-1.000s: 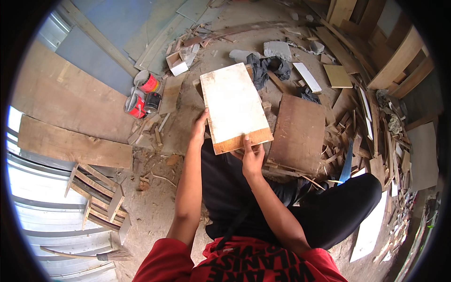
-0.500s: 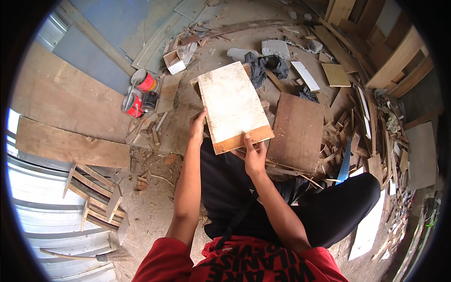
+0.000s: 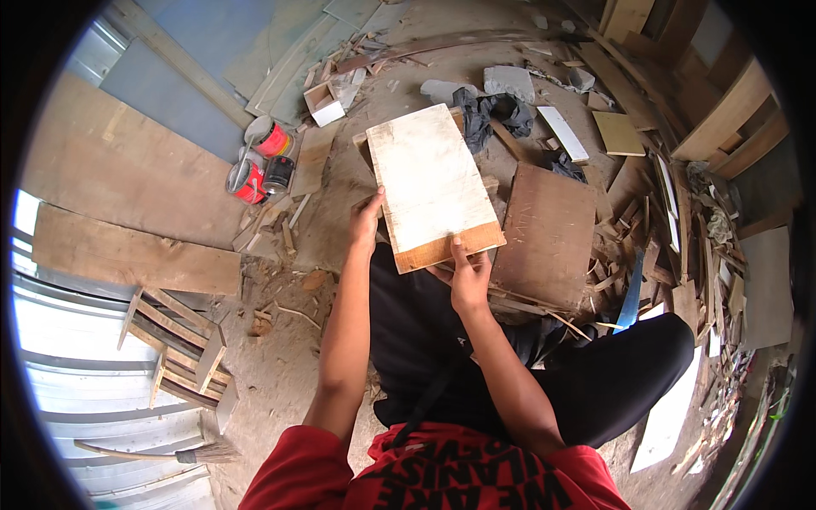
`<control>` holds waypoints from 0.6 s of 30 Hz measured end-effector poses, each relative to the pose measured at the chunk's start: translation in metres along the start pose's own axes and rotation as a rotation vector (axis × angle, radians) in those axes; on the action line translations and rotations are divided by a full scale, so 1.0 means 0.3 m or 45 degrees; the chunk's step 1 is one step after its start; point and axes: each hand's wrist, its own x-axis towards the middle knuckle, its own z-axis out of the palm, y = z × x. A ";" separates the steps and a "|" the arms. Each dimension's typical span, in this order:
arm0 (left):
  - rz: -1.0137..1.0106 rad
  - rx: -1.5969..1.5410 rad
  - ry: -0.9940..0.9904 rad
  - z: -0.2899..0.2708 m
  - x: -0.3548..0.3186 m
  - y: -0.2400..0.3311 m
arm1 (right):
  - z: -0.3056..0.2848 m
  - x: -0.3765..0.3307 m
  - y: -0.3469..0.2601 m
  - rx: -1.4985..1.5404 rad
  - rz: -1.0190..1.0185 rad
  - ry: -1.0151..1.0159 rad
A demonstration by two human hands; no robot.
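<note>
Head view: pale board (image 3: pixel 438 183) barely shifted, still in both hands (image 3: pixel 365 219) (image 3: pixel 470 279).

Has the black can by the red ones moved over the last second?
No: against the big brown sheet, the black can keeps its place; the whole view shifted slightly.

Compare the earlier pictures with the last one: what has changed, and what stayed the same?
The view shifted slightly; nothing clearly moved, was taken hold of or let go. The left hand still holds the pale board by its left edge, the right hand by its near end; the red cans stayed put.
</note>
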 end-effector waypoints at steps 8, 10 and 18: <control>-0.018 0.052 -0.051 0.017 -0.014 0.027 | -0.026 0.017 0.019 -0.028 0.048 0.007; -0.025 0.060 -0.057 0.010 -0.004 0.014 | -0.024 0.013 0.017 -0.026 0.043 0.014; -0.127 0.517 -0.159 0.002 0.086 0.085 | -0.022 0.027 0.022 -0.052 0.022 0.057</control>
